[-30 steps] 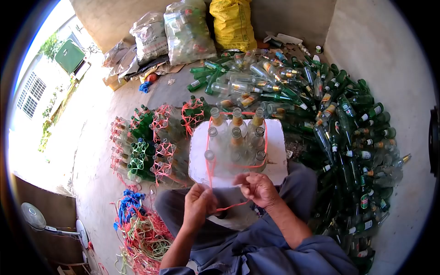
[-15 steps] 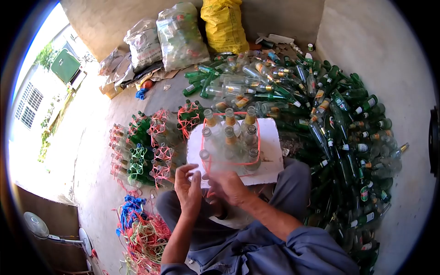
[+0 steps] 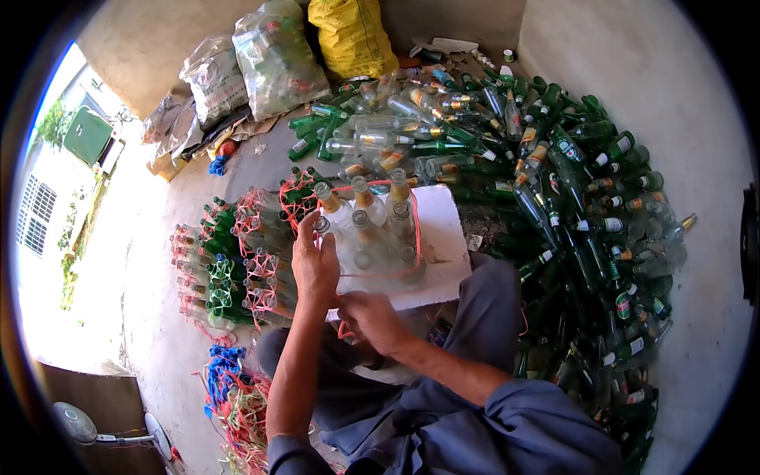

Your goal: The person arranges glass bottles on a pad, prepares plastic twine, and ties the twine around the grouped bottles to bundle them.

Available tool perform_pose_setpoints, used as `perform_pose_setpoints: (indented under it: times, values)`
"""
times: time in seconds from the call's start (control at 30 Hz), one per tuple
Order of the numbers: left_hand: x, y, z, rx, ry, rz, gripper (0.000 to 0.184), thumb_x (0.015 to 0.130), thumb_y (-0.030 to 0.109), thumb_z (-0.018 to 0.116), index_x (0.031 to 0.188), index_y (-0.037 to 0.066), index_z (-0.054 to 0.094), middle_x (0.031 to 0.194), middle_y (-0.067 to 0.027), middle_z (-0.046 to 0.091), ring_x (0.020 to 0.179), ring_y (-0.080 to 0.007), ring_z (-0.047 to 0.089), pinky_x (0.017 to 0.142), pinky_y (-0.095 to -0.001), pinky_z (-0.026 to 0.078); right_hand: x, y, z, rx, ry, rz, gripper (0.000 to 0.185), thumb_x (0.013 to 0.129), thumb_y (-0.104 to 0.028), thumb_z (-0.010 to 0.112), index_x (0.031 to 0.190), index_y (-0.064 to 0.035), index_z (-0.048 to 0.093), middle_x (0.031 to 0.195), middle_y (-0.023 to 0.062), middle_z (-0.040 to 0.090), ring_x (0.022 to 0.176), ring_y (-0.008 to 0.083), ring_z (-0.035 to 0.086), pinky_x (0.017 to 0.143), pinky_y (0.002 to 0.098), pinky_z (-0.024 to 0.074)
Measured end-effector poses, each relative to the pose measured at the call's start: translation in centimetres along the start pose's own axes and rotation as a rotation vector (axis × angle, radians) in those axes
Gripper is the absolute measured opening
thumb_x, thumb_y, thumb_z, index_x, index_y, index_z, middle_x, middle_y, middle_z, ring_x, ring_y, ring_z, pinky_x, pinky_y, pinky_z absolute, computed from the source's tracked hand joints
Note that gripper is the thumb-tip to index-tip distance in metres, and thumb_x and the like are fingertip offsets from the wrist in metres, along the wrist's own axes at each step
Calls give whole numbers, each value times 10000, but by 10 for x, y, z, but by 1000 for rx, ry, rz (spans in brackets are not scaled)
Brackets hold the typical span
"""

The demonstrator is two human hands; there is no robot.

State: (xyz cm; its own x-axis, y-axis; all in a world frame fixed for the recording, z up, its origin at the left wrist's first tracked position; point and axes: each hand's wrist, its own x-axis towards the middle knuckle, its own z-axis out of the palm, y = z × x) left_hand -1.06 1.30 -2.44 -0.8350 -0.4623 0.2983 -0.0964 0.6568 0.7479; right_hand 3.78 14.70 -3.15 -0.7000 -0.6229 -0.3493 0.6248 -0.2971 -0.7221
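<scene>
A cluster of clear glass bottles (image 3: 368, 229) stands upright on a white board (image 3: 443, 237) in front of me. Pink plastic string (image 3: 419, 214) loops loosely around the cluster. My left hand (image 3: 315, 267) is against the cluster's left side, fingers stretched upward beside a front-left bottle and thumb apart. Closed near the board's front edge is my right hand (image 3: 374, 321), somewhat blurred. A piece of the pink string hangs just below it and seems to run into its fingers, though the grip is partly hidden.
Tied bundles of bottles (image 3: 237, 253) stand on the left. A tangle of coloured string (image 3: 237, 404) lies front left. Loose, mostly green bottles (image 3: 586, 229) are heaped along the right and back. Filled sacks (image 3: 352, 39) lean at the back wall; a fan (image 3: 75, 423) is lower left.
My left hand has moved up and left, from in front of the bottles to their left side. My right hand has shifted slightly left and down. The whole view has shifted a little.
</scene>
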Motion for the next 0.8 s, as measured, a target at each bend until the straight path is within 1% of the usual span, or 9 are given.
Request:
perform_pose_setpoints:
  times: [0.13, 0.23, 0.33, 0.43, 0.5, 0.57, 0.63, 0.67, 0.8]
  values:
    - [-1, 2, -3, 66, -17, 28, 448, 866, 146, 558, 1308, 127, 491, 1120, -162, 615, 971, -307, 595, 871, -425, 470, 0, 4, -2, -22, -47, -54, 208, 958, -141, 551, 990, 14, 686, 657, -22, 558, 458, 34, 437, 417, 209, 346]
    - [-1, 16, -11, 180, -139, -106, 480, 866, 164, 564, 1335, 136, 465, 1173, -161, 610, 1003, -325, 607, 866, -426, 479, 1, 5, -2, -141, 29, -132, 205, 952, -134, 552, 987, 19, 685, 662, -10, 569, 475, 39, 468, 427, 208, 362]
    - [-1, 7, -11, 227, -135, -6, 505, 868, 179, 566, 1356, 146, 440, 1242, -161, 592, 1037, -359, 611, 838, -448, 493, 2, 1, -9, -142, 59, -79, 212, 952, -128, 541, 965, 25, 687, 672, 6, 584, 494, 47, 499, 427, 212, 375]
    - [-3, 9, -15, 255, -136, 79, 515, 869, 186, 563, 1365, 150, 428, 1299, -157, 564, 1065, -386, 601, 819, -471, 500, 5, 5, -14, -102, 42, -94, 196, 935, -120, 563, 988, 31, 676, 695, 26, 601, 504, 55, 517, 413, 218, 379]
    - [-3, 4, -12, 267, -99, 127, 513, 870, 183, 561, 1365, 153, 428, 1300, -159, 561, 1046, -391, 607, 813, -476, 503, 14, 23, -17, -251, 121, -584, 156, 904, -136, 603, 931, 11, 648, 723, 23, 573, 490, 63, 471, 412, 226, 362]
    - [-4, 2, -12, 263, -80, 152, 504, 881, 181, 548, 1369, 143, 426, 1295, -168, 564, 1052, -395, 605, 828, -469, 498, 14, 35, -24, -113, 179, -587, 183, 881, -108, 610, 1020, 7, 578, 740, 34, 568, 474, 59, 437, 400, 225, 334]
    - [-3, 4, -11, 241, -87, 158, 488, 903, 180, 522, 1377, 118, 423, 1284, -184, 573, 1082, -396, 594, 867, -452, 485, -6, 16, -27, 299, 216, -93, 412, 865, -36, 584, 1257, 17, 467, 744, 57, 588, 454, 44, 414, 378, 214, 295]
    - [-3, 3, -10, 230, -82, 166, 489, 903, 180, 521, 1377, 114, 422, 1289, -185, 570, 1090, -396, 590, 873, -450, 483, -8, 11, -28, 408, 220, -26, 479, 859, -14, 557, 1308, -16, 390, 741, 55, 565, 438, 38, 349, 384, 205, 256]
    - [-3, -1, -7, 199, -70, 193, 491, 903, 177, 517, 1378, 105, 420, 1302, -189, 559, 1113, -395, 578, 894, -445, 475, -6, 17, -36, 515, 200, -90, 498, 871, -24, 540, 1340, -71, 381, 732, 48, 549, 438, 49, 348, 391, 204, 265]
